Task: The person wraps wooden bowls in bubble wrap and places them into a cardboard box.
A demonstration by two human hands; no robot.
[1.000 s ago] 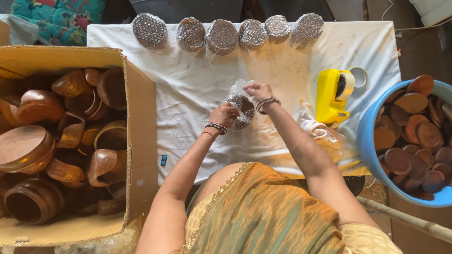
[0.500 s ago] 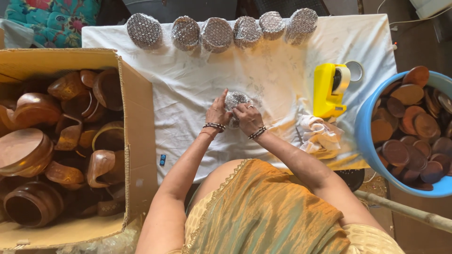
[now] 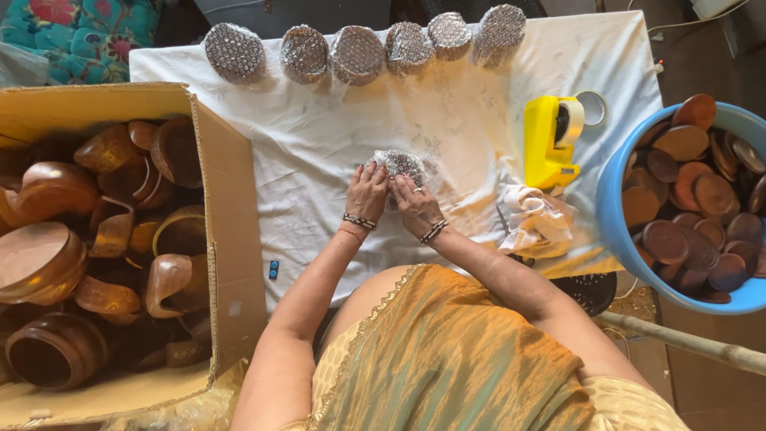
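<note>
Both hands have come together — left hand [image 3: 366, 191] and right hand [image 3: 415, 203] now press flat-fingered on the bubble-wrapped bundle [image 3: 401, 165], yellow tape gun [image 3: 549, 140] at three o'clock — wrapping looks nearly closed.

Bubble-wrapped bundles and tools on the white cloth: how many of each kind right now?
Wrapped bundles in the back row: 6
Bundle under both hands: 1
Yellow tape dispenser: 1
Crumpled rag: 1
Total: 9
</note>
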